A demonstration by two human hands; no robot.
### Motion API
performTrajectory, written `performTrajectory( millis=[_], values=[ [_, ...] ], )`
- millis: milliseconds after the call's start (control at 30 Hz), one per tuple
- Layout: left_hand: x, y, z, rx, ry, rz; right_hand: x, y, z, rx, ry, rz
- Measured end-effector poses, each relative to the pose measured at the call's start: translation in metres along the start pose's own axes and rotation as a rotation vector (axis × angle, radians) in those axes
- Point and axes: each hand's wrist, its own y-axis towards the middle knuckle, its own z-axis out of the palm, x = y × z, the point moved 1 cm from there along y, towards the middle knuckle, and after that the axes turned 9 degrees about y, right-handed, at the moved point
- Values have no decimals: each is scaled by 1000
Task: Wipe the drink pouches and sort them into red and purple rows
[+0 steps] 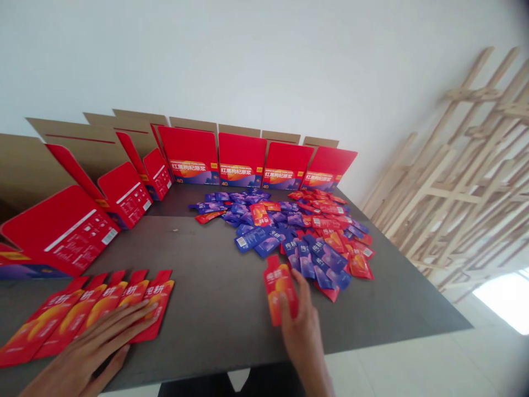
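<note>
My right hand [303, 325] grips a red pouch [279, 286] with an orange print, held above the table in front of the pile. At the lower left, my left hand [99, 342] lies with its fingers stretched over a row of several overlapping red pouches [109, 298]. Its fingertips touch the rightmost pouch of that row. Beyond my right hand spreads a loose heap of blue-purple pouches [326, 255] and red pouches [359, 263], mixed together. Part of the row is hidden under my left hand.
Open red cartons [190, 151] with raised brown flaps line the back of the grey table [198, 248]. More open cartons [78, 231] stand along the left side. Wooden easel-like frames [467, 171] lean against the white wall at the right, past the table's edge.
</note>
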Motion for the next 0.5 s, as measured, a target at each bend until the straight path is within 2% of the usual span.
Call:
performTrajectory(
  millis=[67, 167, 333, 500],
  values=[
    [1, -2, 2, -6, -18, -8, 19, -18, 39, 120, 0, -47],
    [-2, -3, 1, 1, -54, -65, 44, -34, 81, 199, -83, -110],
    [-5, 0, -3, 36, -36, -50, 74, -54, 133, 247, -246, -166],
    [-9, 0, -3, 38, -33, -86, 100, -78, 178, 403, -270, -173]
  ],
)
